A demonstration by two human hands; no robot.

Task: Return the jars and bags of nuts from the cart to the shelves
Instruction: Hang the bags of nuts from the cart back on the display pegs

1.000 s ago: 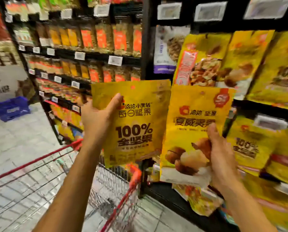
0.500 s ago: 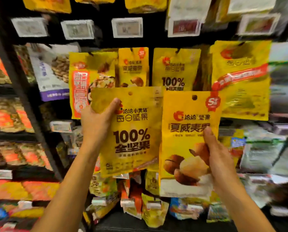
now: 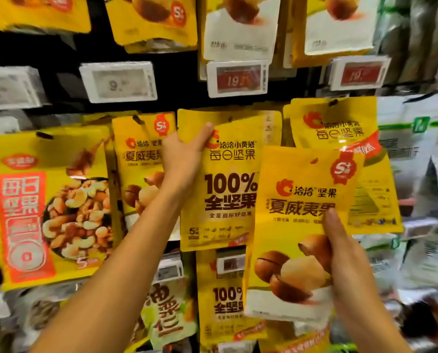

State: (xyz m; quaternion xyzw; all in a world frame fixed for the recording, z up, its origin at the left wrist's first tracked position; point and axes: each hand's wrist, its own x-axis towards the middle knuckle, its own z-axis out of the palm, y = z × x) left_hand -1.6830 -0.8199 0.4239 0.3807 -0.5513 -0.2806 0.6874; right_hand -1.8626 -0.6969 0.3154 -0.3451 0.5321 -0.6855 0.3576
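Note:
My left hand (image 3: pixel 184 159) grips the upper left edge of a yellow "100%" nut bag (image 3: pixel 228 189) and holds it up against the hanging display. My right hand (image 3: pixel 340 253) holds a yellow macadamia bag (image 3: pixel 294 225) by its right side, lower and in front, overlapping the first bag's right edge. A matching macadamia bag (image 3: pixel 141 159) hangs on a peg just left of my left hand. Another "100%" bag (image 3: pixel 223 301) hangs below. The cart is out of view.
A big mixed-nut bag (image 3: pixel 49 205) hangs at the left. A yellow bag with a red band (image 3: pixel 340 128) hangs behind my right-hand bag. Price tags (image 3: pixel 118 81) (image 3: pixel 238 77) line the rail above. White and green packs (image 3: pixel 411 154) fill the right side.
The view swung from the cart to face the peg wall and came closer. Both bags rose toward the hanging rows; the "100%" bag now sits up at peg height.

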